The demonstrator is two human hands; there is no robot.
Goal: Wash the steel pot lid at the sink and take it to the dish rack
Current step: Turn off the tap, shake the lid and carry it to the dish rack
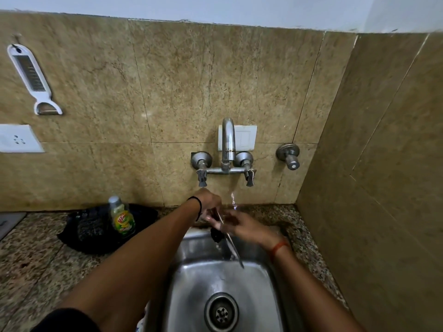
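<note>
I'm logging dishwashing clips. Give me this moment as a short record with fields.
lid: steel lid seen edge-on, held over the sink under the tap
left hand: holds the lid's upper edge
right hand: on the lid's far side, fingers curled round it
water: thin stream running
counter left: soap bottle on a dark cloth
wall: grater hanging

White grater-peeler [33, 79] hanging on wall, upper left of frame. Wall socket [18, 138] below it. Dish soap bottle [122, 218] standing on dark cloth [88, 232], left centre, on granite counter [31, 259].
</note>
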